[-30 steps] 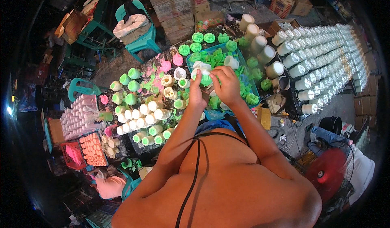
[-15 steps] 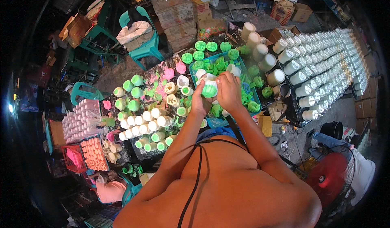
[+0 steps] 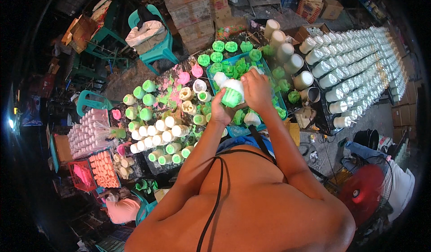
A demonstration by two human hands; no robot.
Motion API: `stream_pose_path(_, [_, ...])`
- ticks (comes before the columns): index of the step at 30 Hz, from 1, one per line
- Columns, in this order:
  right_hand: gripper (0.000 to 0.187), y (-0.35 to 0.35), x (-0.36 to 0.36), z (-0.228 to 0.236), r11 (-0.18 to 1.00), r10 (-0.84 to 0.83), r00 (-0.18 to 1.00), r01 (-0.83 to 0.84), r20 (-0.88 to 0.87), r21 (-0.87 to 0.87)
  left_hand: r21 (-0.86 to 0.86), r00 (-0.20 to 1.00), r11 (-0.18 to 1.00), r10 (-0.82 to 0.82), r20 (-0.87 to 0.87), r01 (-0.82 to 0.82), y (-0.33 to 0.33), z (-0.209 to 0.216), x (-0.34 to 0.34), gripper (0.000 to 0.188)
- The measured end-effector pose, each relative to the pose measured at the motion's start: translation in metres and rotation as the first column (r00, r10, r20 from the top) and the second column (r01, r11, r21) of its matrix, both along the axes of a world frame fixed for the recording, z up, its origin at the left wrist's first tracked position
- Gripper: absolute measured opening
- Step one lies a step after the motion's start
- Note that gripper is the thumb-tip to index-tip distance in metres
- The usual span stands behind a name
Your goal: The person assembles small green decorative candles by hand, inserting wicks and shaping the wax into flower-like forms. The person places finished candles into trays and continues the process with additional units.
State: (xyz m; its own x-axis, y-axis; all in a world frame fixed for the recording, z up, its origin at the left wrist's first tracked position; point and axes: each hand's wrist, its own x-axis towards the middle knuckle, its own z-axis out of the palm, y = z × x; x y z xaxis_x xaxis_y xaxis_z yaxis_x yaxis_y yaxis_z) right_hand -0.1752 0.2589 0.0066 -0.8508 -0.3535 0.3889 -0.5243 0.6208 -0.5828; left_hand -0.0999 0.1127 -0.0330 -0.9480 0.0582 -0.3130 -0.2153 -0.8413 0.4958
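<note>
In front of my chest both hands hold a ridged, rounded green-and-white piece (image 3: pixel 232 97), its green lobed side tilted toward me and its upper part white. My left hand (image 3: pixel 220 111) wraps its left side and underside. The fingers of my right hand (image 3: pixel 258 92) are bent and pressed against its white upper right edge; their tips are partly hidden. Below the hands is a teal tray (image 3: pixel 282 103) with green scraps and ridged green pieces. A white lobed piece (image 3: pixel 252 118) lies beside my right wrist.
Ridged green pieces (image 3: pixel 217 46) stand behind the tray. Cream-and-green cylinders (image 3: pixel 168 138) crowd the table on the left, near pink scraps (image 3: pixel 183 77). Large white cylinders (image 3: pixel 294 64) and rows of white cups (image 3: pixel 334 82) stand right. A red-bladed fan (image 3: pixel 361 189) is at lower right.
The held piece has turned in my hands, so more of its green ridged side shows. My right hand has shifted slightly up. The white lobed piece by my right wrist is now more exposed.
</note>
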Motion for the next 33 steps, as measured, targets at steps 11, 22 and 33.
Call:
stream_pose_path(11, [0.036,-0.005,0.015,-0.007,0.832,0.318,0.929,-0.177,0.191,-0.525,0.14,0.974,0.967,0.221,-0.038,-0.214,-0.003,0.019,-0.005,0.057])
stream_pose_path(22, [0.033,-0.009,0.021,0.04,0.815,0.257,0.963,-0.26,-0.079,-0.518,-0.145,0.908,0.933,0.272,-0.32,-0.33,-0.004,0.059,0.0,0.039])
stream_pose_path(33, [0.009,-0.014,0.028,0.045,0.858,0.154,0.974,-0.216,-0.169,-0.466,-0.094,0.92,0.953,0.249,-0.303,-0.289,-0.002,0.063,0.001,0.033])
